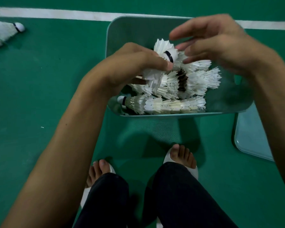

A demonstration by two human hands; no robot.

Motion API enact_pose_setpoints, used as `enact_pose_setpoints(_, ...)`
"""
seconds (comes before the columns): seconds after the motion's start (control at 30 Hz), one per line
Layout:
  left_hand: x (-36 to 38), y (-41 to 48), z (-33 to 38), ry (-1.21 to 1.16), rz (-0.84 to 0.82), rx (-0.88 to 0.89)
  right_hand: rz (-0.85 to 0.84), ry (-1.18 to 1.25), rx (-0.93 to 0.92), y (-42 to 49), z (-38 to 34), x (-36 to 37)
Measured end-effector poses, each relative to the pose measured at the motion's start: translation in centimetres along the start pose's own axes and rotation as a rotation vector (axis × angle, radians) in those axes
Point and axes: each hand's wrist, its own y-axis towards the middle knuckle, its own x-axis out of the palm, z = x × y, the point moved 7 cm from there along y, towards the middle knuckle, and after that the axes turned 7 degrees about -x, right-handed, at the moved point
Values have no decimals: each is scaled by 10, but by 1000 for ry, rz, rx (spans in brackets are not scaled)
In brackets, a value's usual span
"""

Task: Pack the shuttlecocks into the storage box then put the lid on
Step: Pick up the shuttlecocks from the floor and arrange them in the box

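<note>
A clear storage box [122,25] stands on the green floor in front of me, holding several white feather shuttlecocks [171,102] lying in rows. My left hand [130,66] is over the box, its fingers closed on a shuttlecock [155,76]. Another shuttlecock [166,50] with a black-banded cork sits between my two hands. My right hand [217,45] hovers over the box with its fingers spread, holding nothing. The clear lid [250,137] lies flat on the floor to the right of the box.
Two loose shuttlecocks [7,30] lie on the floor at the far left. A white court line [56,14] runs behind the box. My legs and sandalled feet [183,155] stand close to the box's near side.
</note>
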Motion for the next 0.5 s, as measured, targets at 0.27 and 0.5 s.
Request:
enact_pose_setpoints(0.27, 5, 0, -8, -110, -70, -82, 108, 256, 54, -1, 23, 20)
enact_pose_setpoints(0.5, -14, 0, -6, -218, 268, -50, 323, -32, 250, -16, 29, 12)
